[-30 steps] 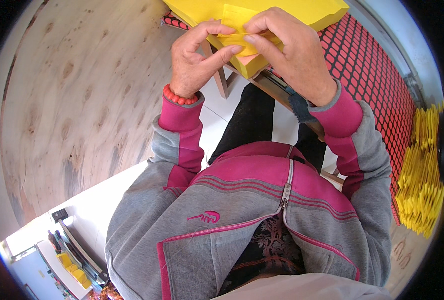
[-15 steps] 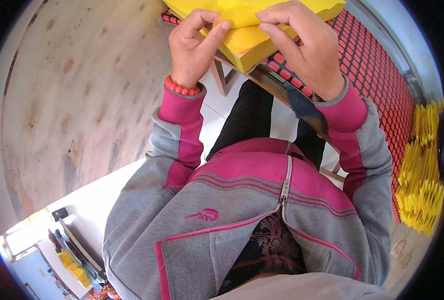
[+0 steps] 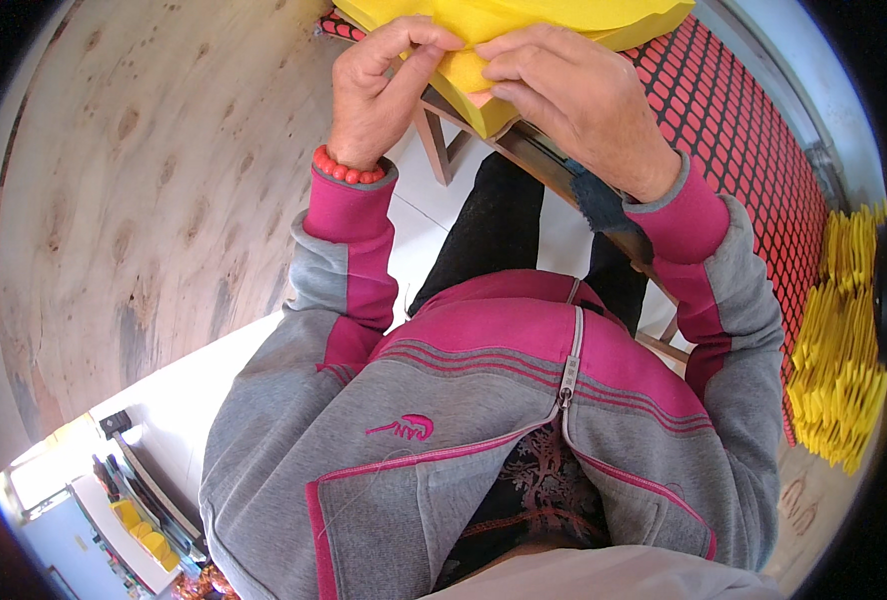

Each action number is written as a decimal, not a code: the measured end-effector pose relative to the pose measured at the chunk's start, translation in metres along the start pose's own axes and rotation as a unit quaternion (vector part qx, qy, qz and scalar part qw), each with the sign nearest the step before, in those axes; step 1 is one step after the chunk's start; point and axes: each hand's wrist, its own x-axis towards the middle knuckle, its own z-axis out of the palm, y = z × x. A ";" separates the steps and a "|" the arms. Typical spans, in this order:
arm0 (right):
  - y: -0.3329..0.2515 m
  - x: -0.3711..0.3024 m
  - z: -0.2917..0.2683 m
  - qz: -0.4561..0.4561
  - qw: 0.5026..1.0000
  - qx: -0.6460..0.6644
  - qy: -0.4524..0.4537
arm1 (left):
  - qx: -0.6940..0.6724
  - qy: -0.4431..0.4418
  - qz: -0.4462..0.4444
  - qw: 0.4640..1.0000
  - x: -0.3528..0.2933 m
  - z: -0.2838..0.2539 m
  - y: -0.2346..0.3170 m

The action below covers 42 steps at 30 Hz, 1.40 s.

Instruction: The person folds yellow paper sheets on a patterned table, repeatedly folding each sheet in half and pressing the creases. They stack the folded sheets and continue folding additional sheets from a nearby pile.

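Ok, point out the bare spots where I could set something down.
The wooden surface left of the left hand looks bare, as does the red-and-black cloth between the right hand and yellow bundle. Crowded: the yellow material around both hands.

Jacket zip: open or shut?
Partly open: the zip pull sits partway along the jacket, which is closed toward the waist and parted toward the neck.

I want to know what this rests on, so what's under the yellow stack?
A red-and-black mat shows past the yellow stack on both sides, so it probably runs beneath. What lies directly under is covered.
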 end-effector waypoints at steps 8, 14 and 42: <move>-0.005 0.007 -0.003 0.056 0.996 0.072 -0.014 | 0.046 -0.091 0.014 0.995 0.005 -0.014 0.010; -0.006 0.008 -0.002 0.043 0.997 0.062 -0.003 | 0.045 -0.115 -0.007 0.992 0.005 -0.018 0.013; -0.007 0.016 -0.003 0.103 0.984 0.140 0.026 | 0.032 -0.070 0.017 0.997 0.010 -0.009 0.009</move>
